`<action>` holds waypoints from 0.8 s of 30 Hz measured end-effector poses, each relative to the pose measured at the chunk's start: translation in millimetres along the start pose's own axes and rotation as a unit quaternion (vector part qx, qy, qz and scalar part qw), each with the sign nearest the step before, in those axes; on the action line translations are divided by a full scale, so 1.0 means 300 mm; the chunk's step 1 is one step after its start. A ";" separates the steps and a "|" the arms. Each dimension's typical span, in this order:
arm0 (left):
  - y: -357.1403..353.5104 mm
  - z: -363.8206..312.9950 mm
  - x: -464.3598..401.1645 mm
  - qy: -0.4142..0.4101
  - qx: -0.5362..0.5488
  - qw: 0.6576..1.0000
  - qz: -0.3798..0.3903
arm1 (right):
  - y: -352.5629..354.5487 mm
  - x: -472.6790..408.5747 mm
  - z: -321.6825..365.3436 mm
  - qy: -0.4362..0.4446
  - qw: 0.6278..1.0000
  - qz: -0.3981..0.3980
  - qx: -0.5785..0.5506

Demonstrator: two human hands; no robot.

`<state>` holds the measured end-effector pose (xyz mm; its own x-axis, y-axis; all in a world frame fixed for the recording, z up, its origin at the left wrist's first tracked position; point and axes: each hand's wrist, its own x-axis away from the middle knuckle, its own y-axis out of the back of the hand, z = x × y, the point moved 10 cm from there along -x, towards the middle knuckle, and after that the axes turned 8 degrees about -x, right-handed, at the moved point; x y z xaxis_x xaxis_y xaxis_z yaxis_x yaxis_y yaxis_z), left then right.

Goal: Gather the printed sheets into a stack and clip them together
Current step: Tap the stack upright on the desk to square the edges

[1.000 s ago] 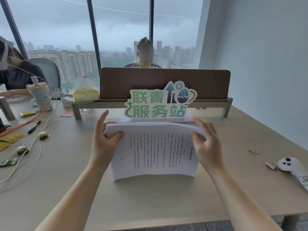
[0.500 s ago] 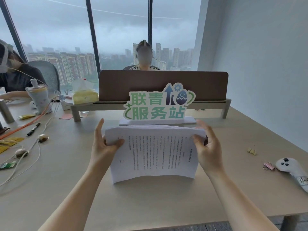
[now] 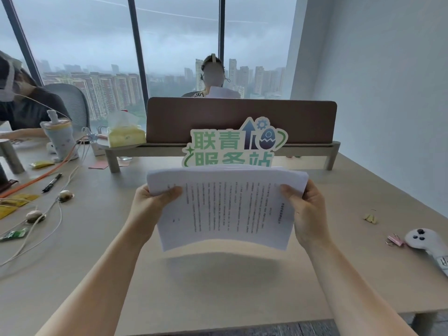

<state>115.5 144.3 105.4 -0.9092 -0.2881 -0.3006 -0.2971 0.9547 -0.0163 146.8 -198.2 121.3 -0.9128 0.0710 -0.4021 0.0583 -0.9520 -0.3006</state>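
Head view | my left hand [image 3: 148, 207] and right hand [image 3: 308, 214] pinch the stack of sheets [image 3: 225, 204] at its side edges, thumbs on top, lifted clear above mid-table [image 3: 218, 299] | step: squaring | next, I judge: fetch a pink clip [image 3: 395, 239] near the right edge.

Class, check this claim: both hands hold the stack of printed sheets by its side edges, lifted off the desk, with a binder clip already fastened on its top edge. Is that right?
Not quite. The head view shows no clip on the stack of printed sheets; a pink clip lies on the desk. The left hand and right hand do hold its side edges, lifted.
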 end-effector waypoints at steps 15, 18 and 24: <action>-0.026 0.257 0.063 0.091 -0.033 0.992 0.083 | 0.022 0.050 -0.219 -0.150 0.987 0.060 -0.006; -0.043 0.346 0.111 0.132 -0.022 0.987 0.084 | 0.029 0.090 -0.297 -0.184 0.981 0.051 -0.021; -0.042 0.271 0.047 0.089 -0.019 0.993 0.071 | 0.029 0.029 -0.240 -0.142 0.985 0.074 -0.056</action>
<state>130.1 134.4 24.0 -0.9789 -0.1628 -0.1235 -0.1700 0.9842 0.0503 168.4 -184.5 52.9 -0.9666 -0.1669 -0.1943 0.2282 -0.9056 -0.3574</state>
